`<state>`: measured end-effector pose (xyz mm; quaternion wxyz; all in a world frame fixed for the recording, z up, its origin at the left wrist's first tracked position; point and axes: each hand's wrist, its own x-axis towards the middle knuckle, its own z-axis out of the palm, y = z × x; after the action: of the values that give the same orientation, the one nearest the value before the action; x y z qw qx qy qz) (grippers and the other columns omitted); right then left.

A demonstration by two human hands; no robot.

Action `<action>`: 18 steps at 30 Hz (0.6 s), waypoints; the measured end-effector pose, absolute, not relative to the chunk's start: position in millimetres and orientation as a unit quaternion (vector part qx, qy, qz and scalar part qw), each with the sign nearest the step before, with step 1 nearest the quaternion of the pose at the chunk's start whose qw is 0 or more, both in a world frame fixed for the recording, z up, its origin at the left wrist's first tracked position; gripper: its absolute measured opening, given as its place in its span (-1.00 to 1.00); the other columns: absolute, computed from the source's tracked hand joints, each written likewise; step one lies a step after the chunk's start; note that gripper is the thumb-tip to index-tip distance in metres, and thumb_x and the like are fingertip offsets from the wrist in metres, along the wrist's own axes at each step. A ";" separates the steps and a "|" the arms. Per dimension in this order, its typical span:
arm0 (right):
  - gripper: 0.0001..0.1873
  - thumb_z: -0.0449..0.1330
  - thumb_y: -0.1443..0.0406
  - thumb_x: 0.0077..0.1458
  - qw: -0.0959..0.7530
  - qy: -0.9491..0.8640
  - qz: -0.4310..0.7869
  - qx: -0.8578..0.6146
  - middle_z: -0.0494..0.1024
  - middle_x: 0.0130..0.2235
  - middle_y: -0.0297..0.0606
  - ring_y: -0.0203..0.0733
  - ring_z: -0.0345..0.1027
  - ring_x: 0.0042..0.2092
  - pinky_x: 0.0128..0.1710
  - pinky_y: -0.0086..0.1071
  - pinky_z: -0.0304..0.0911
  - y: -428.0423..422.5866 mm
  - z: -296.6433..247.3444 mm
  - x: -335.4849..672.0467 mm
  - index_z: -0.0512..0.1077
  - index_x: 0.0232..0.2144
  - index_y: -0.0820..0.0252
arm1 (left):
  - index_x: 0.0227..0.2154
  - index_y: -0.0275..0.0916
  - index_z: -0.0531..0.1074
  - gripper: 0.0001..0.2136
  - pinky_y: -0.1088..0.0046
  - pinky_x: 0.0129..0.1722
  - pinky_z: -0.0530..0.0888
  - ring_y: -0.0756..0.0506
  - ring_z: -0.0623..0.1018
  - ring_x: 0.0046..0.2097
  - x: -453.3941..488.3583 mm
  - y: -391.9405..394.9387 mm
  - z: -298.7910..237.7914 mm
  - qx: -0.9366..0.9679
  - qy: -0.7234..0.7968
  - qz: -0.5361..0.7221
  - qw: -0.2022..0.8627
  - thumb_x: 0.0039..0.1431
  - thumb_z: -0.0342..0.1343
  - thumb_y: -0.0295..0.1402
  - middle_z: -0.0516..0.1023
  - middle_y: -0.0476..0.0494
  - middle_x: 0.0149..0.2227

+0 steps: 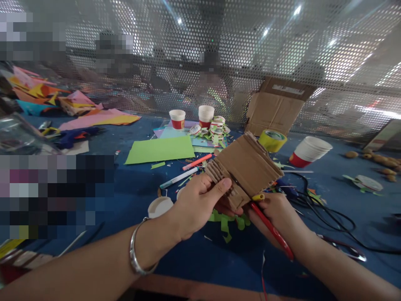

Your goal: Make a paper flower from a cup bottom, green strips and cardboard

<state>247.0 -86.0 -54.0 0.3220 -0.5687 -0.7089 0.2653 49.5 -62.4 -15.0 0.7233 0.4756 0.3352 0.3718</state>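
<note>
My left hand (196, 205) grips a stack of corrugated cardboard pieces (247, 165) by its near left corner, thumb on top. It is held above the blue table (131, 184). My right hand (278, 215) holds red-handled scissors (271, 230), and their blades are in a cut on the cardboard's near edge. A silver bangle (136, 255) sits on my left wrist. Green paper scraps (227, 221) lie under my hands.
Green paper sheet (159, 149), pens (197, 162), paper cups (177, 118), tape rolls (272, 140), a tipped cup stack (310, 151), black cables (332, 213), a cardboard box (278, 106) and coloured paper piles (78, 108) cover the table. A perforated metal screen stands behind.
</note>
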 end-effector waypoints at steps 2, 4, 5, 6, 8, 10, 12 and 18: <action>-0.81 0.20 0.30 -0.05 0.329 -0.713 0.246 -0.568 0.40 -0.63 -0.31 -0.20 0.30 -0.55 -0.57 -0.38 0.18 -86.6 -51.0 246.2 0.34 -0.65 0.11 | -0.26 -0.29 0.52 -0.73 0.46 -0.36 0.60 -0.04 0.62 -0.45 48.9 -62.2 -15.0 0.474 0.330 0.370 0.728 0.23 0.22 -0.14 0.65 -0.14 -0.42; -0.83 0.22 0.31 -0.04 0.335 -0.721 0.232 -0.560 0.47 -0.59 -0.28 -0.14 0.40 -0.47 -0.49 -0.36 0.28 -86.9 -47.0 245.7 0.40 -0.64 0.13 | -0.28 -0.30 0.52 -0.73 0.47 -0.36 0.59 -0.03 0.62 -0.45 48.5 -61.9 -15.6 0.473 0.332 0.364 0.730 0.22 0.23 -0.14 0.64 -0.14 -0.43; -0.84 0.23 0.32 -0.04 0.337 -0.726 0.229 -0.554 0.49 -0.57 -0.27 -0.11 0.44 -0.43 -0.44 -0.35 0.33 -87.1 -45.3 245.6 0.43 -0.63 0.14 | -0.27 -0.30 0.52 -0.72 0.48 -0.37 0.59 -0.03 0.62 -0.45 48.3 -61.8 -16.1 0.474 0.333 0.361 0.731 0.22 0.23 -0.14 0.64 -0.14 -0.43; -0.85 0.23 0.32 -0.05 0.340 -0.730 0.227 -0.547 0.51 -0.55 -0.26 -0.09 0.46 -0.40 -0.41 -0.34 0.35 -87.2 -44.1 245.6 0.44 -0.62 0.14 | -0.26 -0.30 0.52 -0.72 0.48 -0.37 0.59 -0.03 0.62 -0.46 48.2 -61.8 -16.7 0.475 0.333 0.358 0.732 0.22 0.22 -0.14 0.64 -0.14 -0.43; -0.85 0.25 0.31 -0.06 0.350 -0.734 0.224 -0.538 0.52 -0.55 -0.25 -0.08 0.47 -0.40 -0.42 -0.34 0.36 -87.3 -44.0 245.7 0.44 -0.63 0.14 | -0.23 -0.30 0.51 -0.71 0.48 -0.38 0.59 -0.04 0.63 -0.45 48.1 -61.8 -17.6 0.480 0.330 0.354 0.732 0.23 0.21 -0.13 0.64 -0.14 -0.42; -0.82 0.24 0.26 -0.05 0.366 -0.731 0.221 -0.532 0.49 -0.58 -0.26 -0.10 0.45 -0.43 -0.46 -0.35 0.34 -86.7 -47.2 246.2 0.43 -0.64 0.14 | -0.23 -0.31 0.51 -0.70 0.47 -0.37 0.59 -0.04 0.63 -0.44 48.6 -62.2 -17.8 0.486 0.326 0.355 0.729 0.24 0.20 -0.12 0.64 -0.15 -0.42; -0.76 0.23 0.20 -0.02 0.380 -0.725 0.222 -0.529 0.43 -0.63 -0.28 -0.14 0.40 -0.50 -0.51 -0.36 0.32 -84.6 -52.1 247.1 0.40 -0.65 0.14 | -0.25 -0.32 0.51 -0.70 0.46 -0.35 0.60 -0.04 0.63 -0.42 49.8 -62.7 -17.3 0.489 0.327 0.362 0.723 0.24 0.19 -0.12 0.64 -0.16 -0.41; -0.67 0.27 0.15 0.06 0.382 -0.730 0.250 -0.508 0.40 -0.65 -0.33 -0.17 0.36 -0.56 -0.45 -0.31 0.38 -75.0 -53.7 248.5 0.38 -0.65 0.11 | -0.15 -0.29 0.47 -0.68 0.41 -0.33 0.63 -0.04 0.62 -0.42 53.0 -61.5 -18.6 0.486 0.343 0.402 0.696 0.31 0.10 -0.09 0.64 -0.15 -0.36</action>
<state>248.5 -75.0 -53.7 0.3822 -0.5084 -0.7299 0.2502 53.0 -61.5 -18.6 0.6961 0.4864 0.3428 0.4017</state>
